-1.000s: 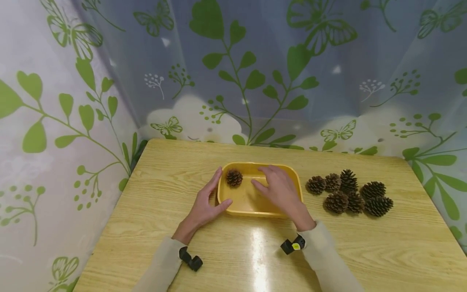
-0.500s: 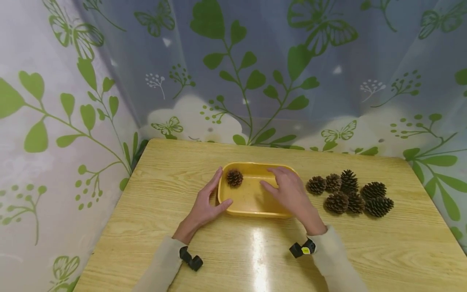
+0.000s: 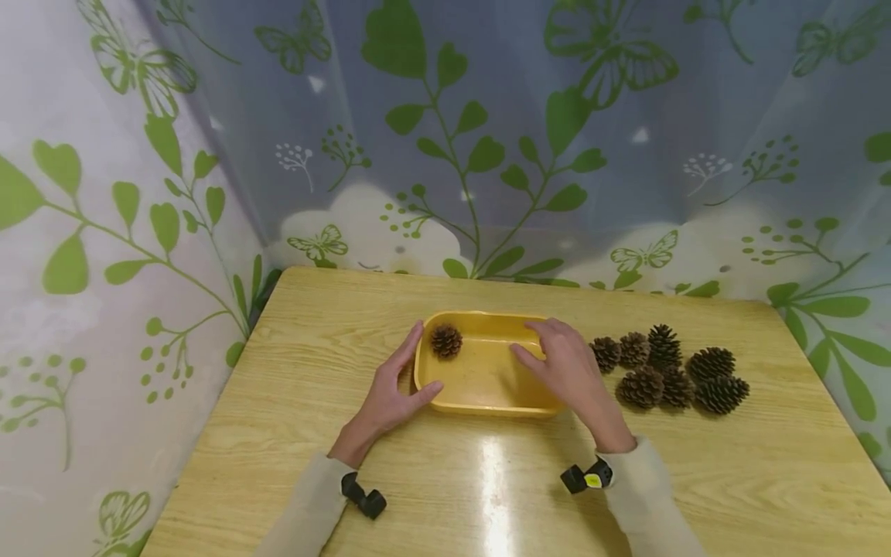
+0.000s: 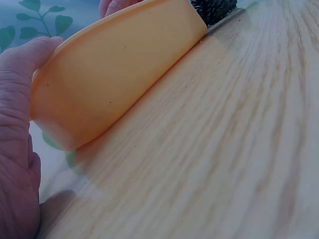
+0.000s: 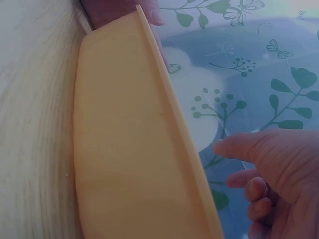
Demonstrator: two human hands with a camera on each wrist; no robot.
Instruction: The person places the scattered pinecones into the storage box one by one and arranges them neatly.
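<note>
A yellow plastic tray (image 3: pixel 473 407) lies on the table, with one pine cone (image 3: pixel 446 340) in its far left corner. My left hand (image 3: pixel 390 394) holds the tray's left end, thumb at the near rim and fingers along the left side. In the left wrist view the thumb (image 4: pixel 37 50) rests at the rim. My right hand (image 3: pixel 567 367) hovers over the tray's right end, thumb and fingers apart and nothing between them. In the right wrist view this hand (image 5: pixel 284 174) is above the rim, its lower fingers bent.
Several brown pine cones (image 3: pixel 640 387) lie in a group on the wooden table (image 3: pixel 334 325), right of the tray. A curtain (image 3: pixel 487 116) with leaf and butterfly prints hangs behind the table and along its left side.
My right hand has moved to the right, from over the tray's middle to its right end. The left hand, the tray and the pine cones have stayed in place.
</note>
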